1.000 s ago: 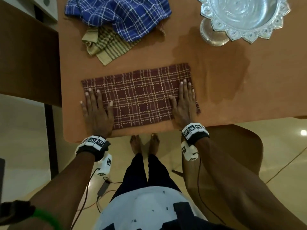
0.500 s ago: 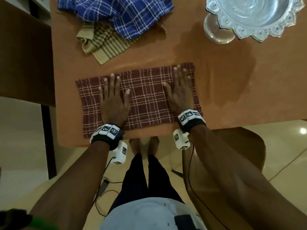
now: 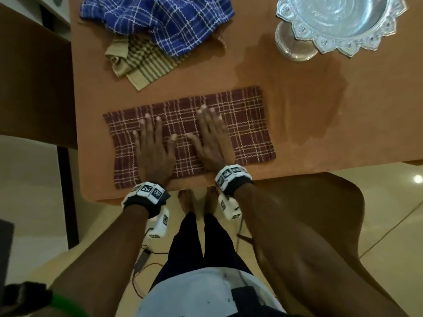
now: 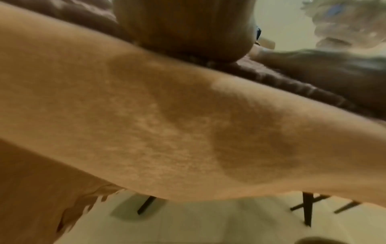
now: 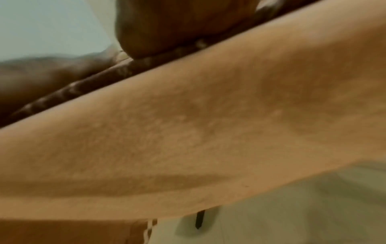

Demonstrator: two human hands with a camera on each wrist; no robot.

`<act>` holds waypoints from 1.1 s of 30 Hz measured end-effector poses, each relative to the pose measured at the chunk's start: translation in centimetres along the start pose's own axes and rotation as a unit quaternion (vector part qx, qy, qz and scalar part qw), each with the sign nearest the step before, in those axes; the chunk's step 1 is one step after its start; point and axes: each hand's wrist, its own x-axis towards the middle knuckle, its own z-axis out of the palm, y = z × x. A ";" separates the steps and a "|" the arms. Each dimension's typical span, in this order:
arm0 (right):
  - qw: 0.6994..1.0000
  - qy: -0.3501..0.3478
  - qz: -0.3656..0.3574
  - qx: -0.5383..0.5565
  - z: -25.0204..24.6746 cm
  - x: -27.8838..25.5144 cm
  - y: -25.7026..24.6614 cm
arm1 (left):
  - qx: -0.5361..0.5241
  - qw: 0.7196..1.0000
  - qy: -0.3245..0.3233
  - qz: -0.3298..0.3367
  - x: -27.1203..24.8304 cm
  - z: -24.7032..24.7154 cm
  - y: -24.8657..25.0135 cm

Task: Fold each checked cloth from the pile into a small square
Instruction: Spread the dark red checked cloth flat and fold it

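Observation:
A maroon checked cloth point(image 3: 247, 124) lies folded into a long rectangle near the front edge of the orange table point(image 3: 320, 124). Both hands press flat on its middle, fingers straight and spread. My left hand point(image 3: 152, 143) is left of centre and my right hand point(image 3: 211, 136) right beside it, thumbs almost touching. Further back lies the pile: a blue checked cloth point(image 3: 164, 17) on top of a beige striped cloth point(image 3: 142, 62). In the left wrist view the heel of my left hand point(image 4: 183, 29) rests on the cloth's edge point(image 4: 288, 82); the right wrist view shows my right hand point(image 5: 177, 24) the same way.
A silver scalloped bowl on a foot point(image 3: 338, 21) stands at the back right of the table. A wooden chair point(image 3: 309, 202) sits under the front edge at the right. Dark furniture point(image 3: 34, 88) borders the table's left side. Cables point(image 3: 146, 261) trail on the floor.
Both hands have slid inward along the maroon cloth, from its two ends to its middle, staying flat on it. The cloth has not been lifted.

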 end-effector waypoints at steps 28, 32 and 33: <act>0.929 0.006 0.369 -0.028 -10.2 -4.2 8.5 | -0.119 0.973 -0.082 0.180 3.6 -4.6 8.6; 0.921 -0.062 0.384 0.013 -11.3 -4.0 9.0 | -0.091 0.957 -0.162 0.223 5.6 -3.9 14.6; 0.918 -0.068 0.388 0.031 -11.6 -3.9 9.4 | -0.082 0.955 -0.180 0.221 6.0 -3.8 15.9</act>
